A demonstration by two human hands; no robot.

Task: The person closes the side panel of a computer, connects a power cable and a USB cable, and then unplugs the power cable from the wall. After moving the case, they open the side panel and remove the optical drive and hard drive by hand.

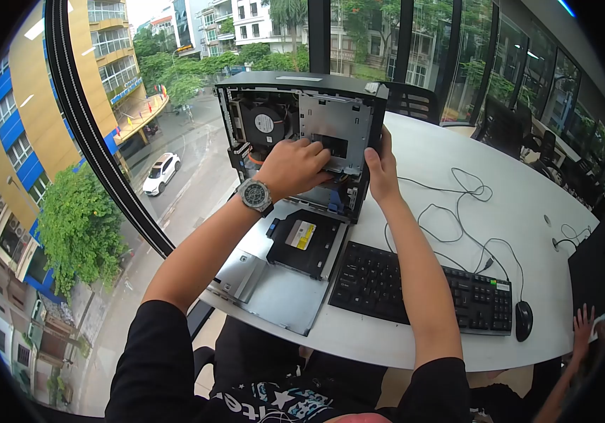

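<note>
At the window end of the white surface [450,225] stands an opened computer case [334,116], upright, its metal bay facing the person. The left hand [295,168] reaches over the bay with its fingers bent and close together; the tips are hidden, so I can't tell whether they grip anything. The right hand [384,176] rests against the case's outer side, thumb spread from the fingers. The case is probably stiff and fairly heavy, best held by its outer frame, while the fan [265,123] and wiring inside look fragile. Just in front lies a black drive-like unit [302,236] on a smooth metal panel [277,299], likely slippery and better taken by its edges.
</note>
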